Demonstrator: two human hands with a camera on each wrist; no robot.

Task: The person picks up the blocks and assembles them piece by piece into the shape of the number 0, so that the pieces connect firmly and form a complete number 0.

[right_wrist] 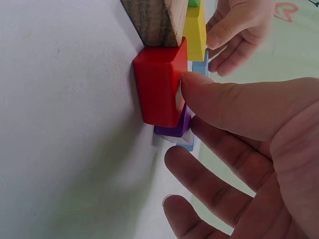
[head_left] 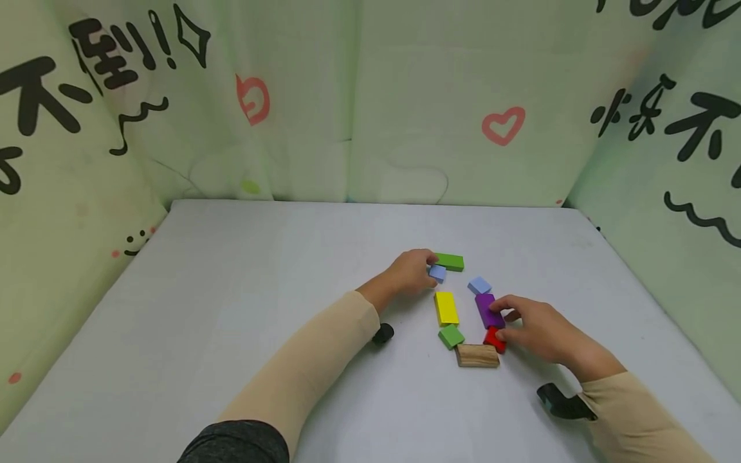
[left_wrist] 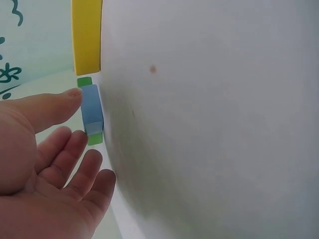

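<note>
My left hand point(head_left: 412, 272) has its thumb and index finger at opposite sides of a small light-blue block point(head_left: 437, 274), pinching it. Just behind that block lies a long green block point(head_left: 450, 262). My right hand point(head_left: 541, 328) rests its thumb against a red block point(right_wrist: 157, 84); its index finger is at a purple block point(head_left: 489, 311), and its other fingers are spread loosely. A second light-blue block point(head_left: 479, 285) sits at the far end of the purple one. On the left side stand a yellow block point(head_left: 446, 308) and a smaller green block point(head_left: 451, 336). A wood-grain block point(head_left: 477, 355) forms the near end.
The blocks make a loose outline on a white table point(head_left: 231, 321). Printed fabric walls point(head_left: 405, 96) enclose the back and both sides. A black wrist device point(head_left: 564, 402) sits by the right sleeve, and a dark object point(head_left: 383, 334) shows beside the left cuff.
</note>
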